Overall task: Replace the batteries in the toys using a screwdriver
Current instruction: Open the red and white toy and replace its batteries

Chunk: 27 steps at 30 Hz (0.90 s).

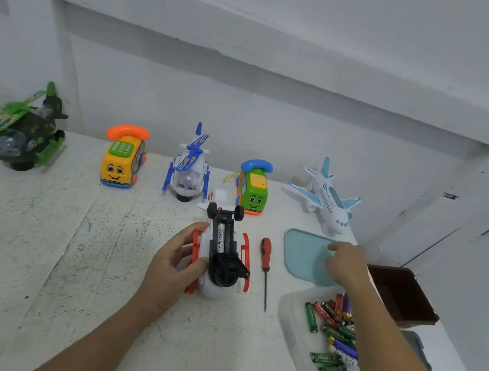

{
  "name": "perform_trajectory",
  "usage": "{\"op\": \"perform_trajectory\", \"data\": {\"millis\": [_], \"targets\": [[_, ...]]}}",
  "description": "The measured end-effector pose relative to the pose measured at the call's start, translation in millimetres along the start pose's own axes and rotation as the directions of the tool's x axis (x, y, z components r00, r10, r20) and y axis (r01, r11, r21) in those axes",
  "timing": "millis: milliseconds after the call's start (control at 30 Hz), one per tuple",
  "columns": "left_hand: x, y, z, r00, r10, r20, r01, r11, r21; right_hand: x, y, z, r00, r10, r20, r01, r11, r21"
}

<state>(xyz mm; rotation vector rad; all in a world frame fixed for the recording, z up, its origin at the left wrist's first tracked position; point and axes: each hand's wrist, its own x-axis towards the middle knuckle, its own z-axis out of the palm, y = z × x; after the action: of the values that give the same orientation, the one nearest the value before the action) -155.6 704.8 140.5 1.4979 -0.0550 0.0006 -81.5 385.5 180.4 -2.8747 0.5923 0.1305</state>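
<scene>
screwdriver [265, 258] beside helicopter [224, 268], right hand [347, 264] over tray [303, 253]

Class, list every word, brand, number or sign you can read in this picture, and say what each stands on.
"Heybright", last letters unsure: on the white battery in the open compartment of the upturned helicopter.
Print on the loose batteries in the clear tray: too blurred to read.
Keypads of the yellow phone toy and green phone toy: too small to read.

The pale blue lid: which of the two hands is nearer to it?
Right. The right hand is over the right edge of the lid. The left hand is well to its left, past the red screwdriver, gripping the overturned red and white helicopter.
</scene>
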Motion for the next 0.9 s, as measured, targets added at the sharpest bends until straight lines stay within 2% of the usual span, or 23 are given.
{"op": "perform_trajectory", "data": {"millis": [100, 233, 400, 500, 533, 567, 600, 667, 767, 900], "targets": [[0.5, -1.5, -0.5, 1.000, -0.001, 0.011, 0.001, 1.000, 0.002, 4.6, 0.8, -0.8, 0.999, 0.016, 0.043, -0.011, 0.994, -0.110], [1.3, -2.7, 0.3, 1.000, 0.005, 0.010, -0.005, 1.000, 0.005, 7.9, -2.8, -1.4, 0.999, 0.042, 0.005, -0.042, 0.996, -0.085], [3.3, -7.3, -1.4, 1.000, 0.003, -0.002, -0.003, 1.000, 0.030, 0.2, -12.4, 2.1, 0.997, 0.075, -0.020, -0.073, 0.992, 0.098], [3.2, -7.6, -1.5, 1.000, -0.003, -0.003, 0.003, 1.000, 0.022, -10.7, -17.5, -0.4, 1.000, 0.019, -0.016, -0.013, 0.950, 0.313], [3.2, -7.9, -1.6, 1.000, -0.010, -0.004, 0.010, 1.000, 0.018, -16.5, -21.0, -3.0, 1.000, 0.014, -0.002, -0.012, 0.894, 0.449], [3.2, -8.1, -1.5, 1.000, -0.015, -0.005, 0.015, 1.000, 0.016, -22.7, -26.0, -6.4, 0.999, 0.017, 0.027, -0.030, 0.795, 0.606], [2.9, -7.9, -1.6, 1.000, -0.019, -0.004, 0.019, 1.000, 0.017, -29.3, -32.0, -10.0, 0.998, 0.017, 0.061, -0.057, 0.659, 0.750], [2.2, -6.8, -1.4, 1.000, -0.023, -0.006, 0.023, 1.000, 0.016, -42.4, -47.1, -18.2, 0.992, -0.018, 0.123, -0.106, 0.396, 0.912], [0.8, -4.6, -0.7, 0.999, -0.028, -0.017, 0.028, 0.999, 0.016, -62.9, -72.0, -29.2, 0.978, -0.132, 0.164, -0.147, 0.125, 0.981], [0.1, -1.6, 0.7, 1.000, -0.020, -0.016, 0.020, 1.000, 0.023, -89.0, -99.3, -36.5, 0.950, -0.266, 0.163, -0.175, -0.025, 0.984]]}}
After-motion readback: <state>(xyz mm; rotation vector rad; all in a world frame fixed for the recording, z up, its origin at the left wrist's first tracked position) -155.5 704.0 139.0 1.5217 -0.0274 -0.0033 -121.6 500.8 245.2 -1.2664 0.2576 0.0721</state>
